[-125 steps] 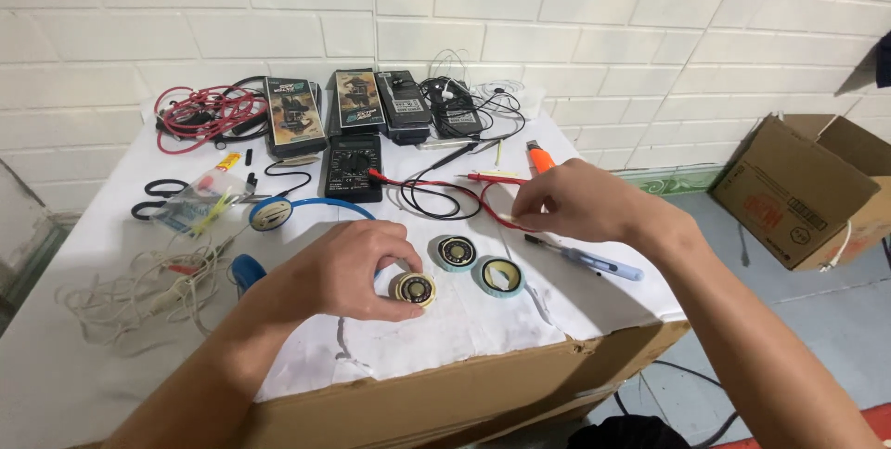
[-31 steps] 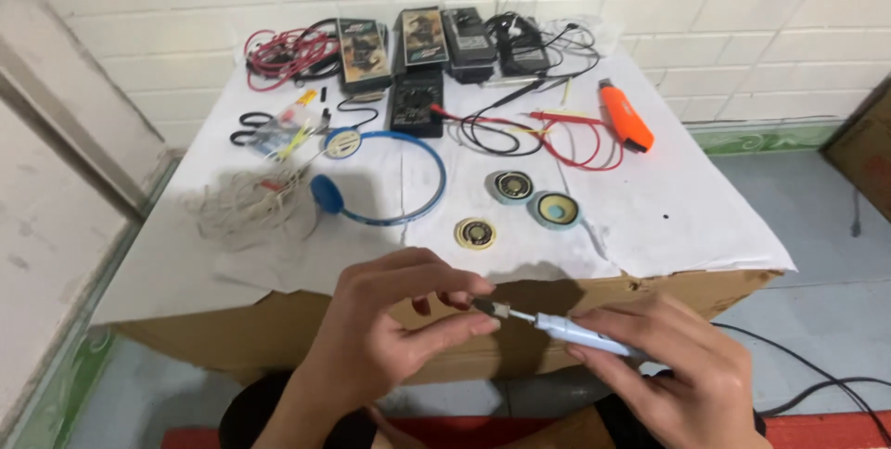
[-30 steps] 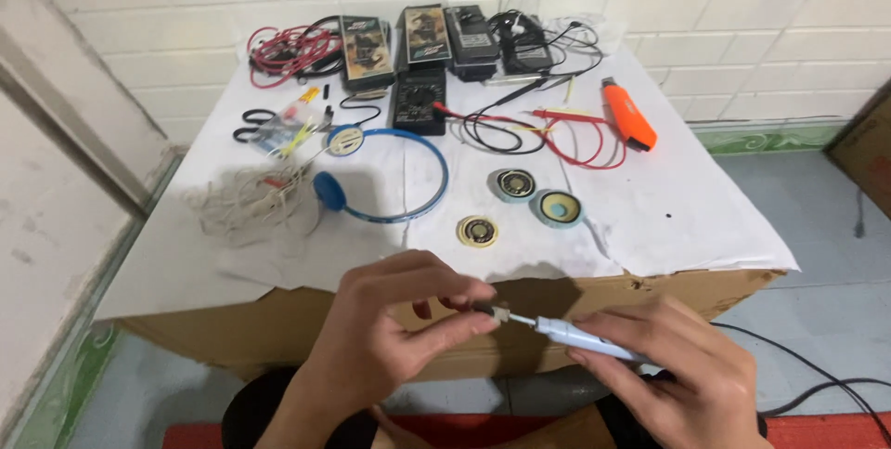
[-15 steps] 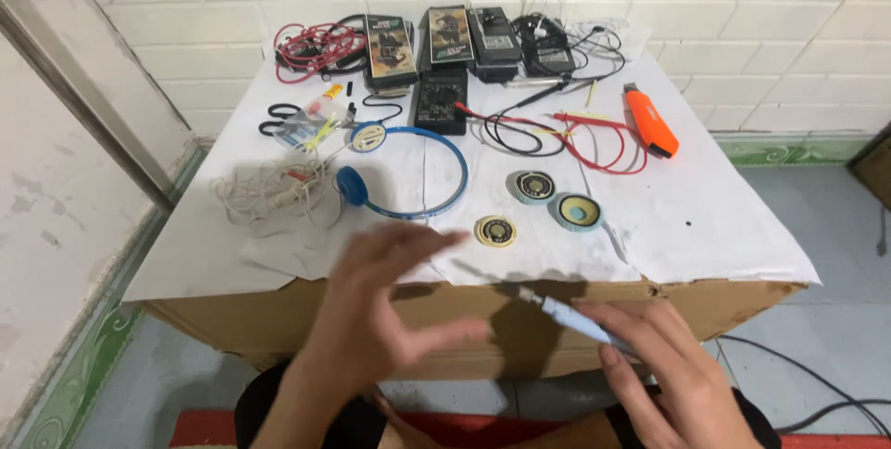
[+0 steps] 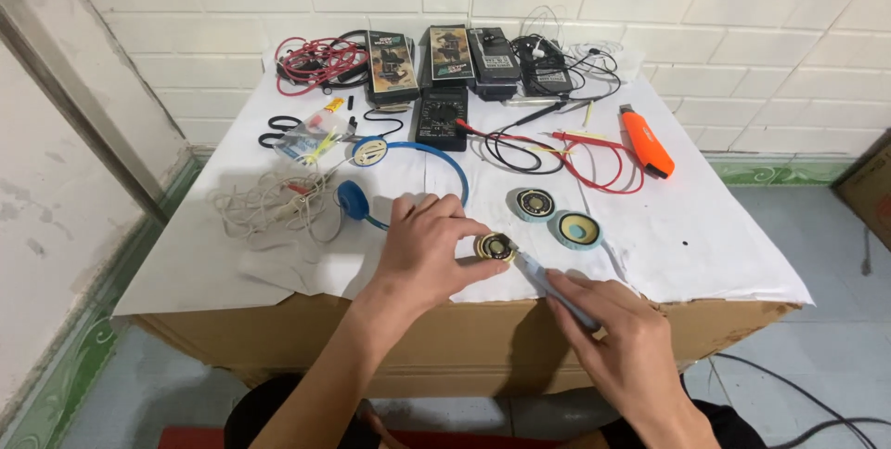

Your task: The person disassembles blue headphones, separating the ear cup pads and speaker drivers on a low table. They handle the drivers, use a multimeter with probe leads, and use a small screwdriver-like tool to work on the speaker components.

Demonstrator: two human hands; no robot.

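Head view, frame center: a small round speaker (image 5: 496,247) is pinched by the left hand (image 5: 429,249) on the bench (image 5: 724,254); a blue-handled tool (image 5: 555,287) is gripped by the right hand (image 5: 624,356).

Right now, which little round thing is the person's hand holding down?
Look at the white-covered table, near its front edge. Three small round speaker discs lie there; it is the gold-and-black disc under the left hand, the only one without a blue rim and the only one being touched.
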